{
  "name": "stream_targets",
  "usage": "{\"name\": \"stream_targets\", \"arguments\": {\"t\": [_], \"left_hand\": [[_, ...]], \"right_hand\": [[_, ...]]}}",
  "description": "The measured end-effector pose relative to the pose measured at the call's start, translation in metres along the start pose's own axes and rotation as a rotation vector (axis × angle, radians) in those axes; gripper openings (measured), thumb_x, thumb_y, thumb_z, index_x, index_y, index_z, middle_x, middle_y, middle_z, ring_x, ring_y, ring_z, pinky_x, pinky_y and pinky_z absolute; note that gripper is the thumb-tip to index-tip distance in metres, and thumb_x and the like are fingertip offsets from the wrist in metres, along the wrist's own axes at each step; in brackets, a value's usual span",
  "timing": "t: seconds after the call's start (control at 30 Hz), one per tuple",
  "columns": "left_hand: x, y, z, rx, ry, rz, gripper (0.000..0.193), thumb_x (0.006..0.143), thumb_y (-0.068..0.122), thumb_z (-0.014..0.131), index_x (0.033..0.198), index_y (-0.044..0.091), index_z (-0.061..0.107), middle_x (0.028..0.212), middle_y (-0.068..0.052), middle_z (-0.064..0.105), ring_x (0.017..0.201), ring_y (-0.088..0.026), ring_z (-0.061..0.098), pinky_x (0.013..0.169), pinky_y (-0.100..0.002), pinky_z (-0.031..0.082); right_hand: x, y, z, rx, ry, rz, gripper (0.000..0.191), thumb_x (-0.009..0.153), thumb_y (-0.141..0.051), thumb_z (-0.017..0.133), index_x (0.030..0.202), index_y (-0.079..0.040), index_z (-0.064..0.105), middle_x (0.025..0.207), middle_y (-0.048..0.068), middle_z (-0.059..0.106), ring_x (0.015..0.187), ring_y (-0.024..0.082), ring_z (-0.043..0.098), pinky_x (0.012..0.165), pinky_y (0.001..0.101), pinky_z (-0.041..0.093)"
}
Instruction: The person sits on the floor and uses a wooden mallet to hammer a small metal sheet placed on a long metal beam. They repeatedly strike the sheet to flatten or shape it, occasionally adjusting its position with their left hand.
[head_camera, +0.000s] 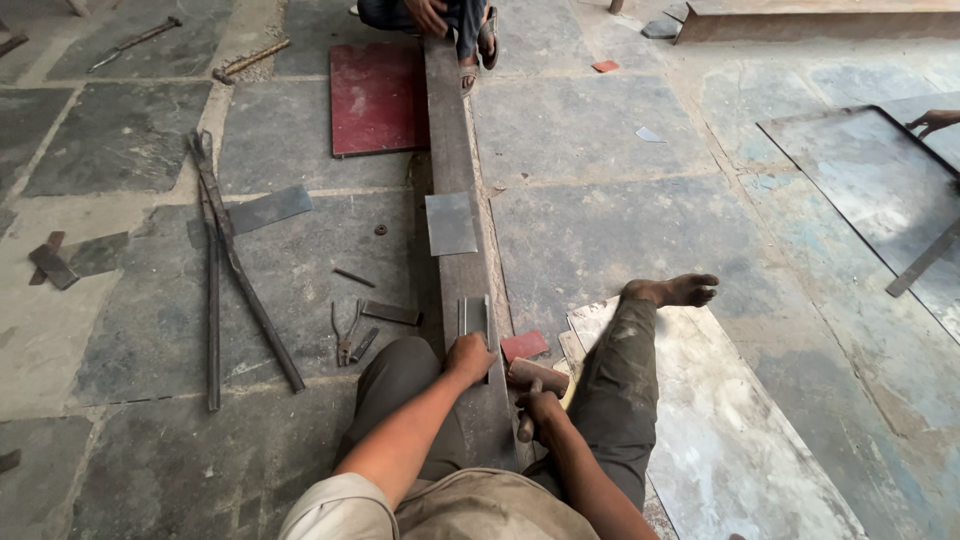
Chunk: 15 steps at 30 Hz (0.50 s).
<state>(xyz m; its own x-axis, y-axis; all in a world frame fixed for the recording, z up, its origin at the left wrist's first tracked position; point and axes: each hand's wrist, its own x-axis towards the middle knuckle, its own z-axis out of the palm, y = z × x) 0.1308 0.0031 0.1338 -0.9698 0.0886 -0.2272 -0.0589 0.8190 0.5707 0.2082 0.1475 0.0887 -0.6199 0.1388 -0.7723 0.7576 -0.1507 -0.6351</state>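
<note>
Two bare hands work at the near end of a long steel beam (452, 180) that lies on the stone floor (600, 220) and runs away from the person. The left hand (470, 357) lies on top of the beam, its fingers curled down over a small folded strip of sheet metal (474, 317) that rests on the beam's upper face. The right hand (541, 405) is just to the right of the beam, fingers closed around the handle of a hammer (534, 385) whose head points toward the beam. A small red block (524, 345) lies on the floor touching the beam's right side, just beyond the hammer. Farther along the beam, a flat grey metal plate (450, 222) sits on its top. Left of the beam, pliers (346, 338) and long rusty bars (235, 265) lie on the floor. At the beam's far end, a red board (378, 98) lies to its left, and another person's sandalled foot (478, 50) rests there.
</note>
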Motion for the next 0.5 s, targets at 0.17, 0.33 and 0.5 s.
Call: {"name": "stream_targets", "arguments": {"t": [0.17,0.33,0.5], "left_hand": [[0.013,-0.015,0.007,-0.325,0.203,0.112,0.051,0.082,0.032,0.084,0.116,-0.001,0.067,0.113,-0.025,0.071,0.108,-0.042,0.068,0.093,-0.047,0.054],[0.023,-0.053,0.032,-0.78,0.069,0.017,0.033,0.085,0.012,0.081,0.111,-0.003,0.067,0.1,-0.013,0.074,0.089,-0.023,0.07,0.079,-0.037,0.056],[0.026,-0.051,0.009,-1.074,-0.03,-0.05,0.024,0.084,0.003,0.081,0.103,-0.003,0.067,0.089,-0.006,0.066,0.079,-0.016,0.064,0.068,-0.034,0.055]], "right_hand": [[0.005,0.006,-0.005,-0.053,-0.068,-0.298,0.041,0.094,-0.026,0.066,0.098,0.014,0.073,0.074,0.015,0.068,0.061,0.026,0.06,0.053,0.0416,0.047],[-0.024,0.019,-0.013,-0.175,0.116,-0.797,0.046,0.097,-0.016,0.072,0.129,0.01,0.052,0.081,0.011,0.061,0.069,0.017,0.054,0.059,0.0351,0.045],[-0.079,0.003,0.003,-0.128,0.18,-1.109,0.041,0.095,-0.013,0.072,0.128,0.006,0.056,0.085,0.007,0.066,0.07,0.016,0.059,0.063,0.0329,0.048]]}}
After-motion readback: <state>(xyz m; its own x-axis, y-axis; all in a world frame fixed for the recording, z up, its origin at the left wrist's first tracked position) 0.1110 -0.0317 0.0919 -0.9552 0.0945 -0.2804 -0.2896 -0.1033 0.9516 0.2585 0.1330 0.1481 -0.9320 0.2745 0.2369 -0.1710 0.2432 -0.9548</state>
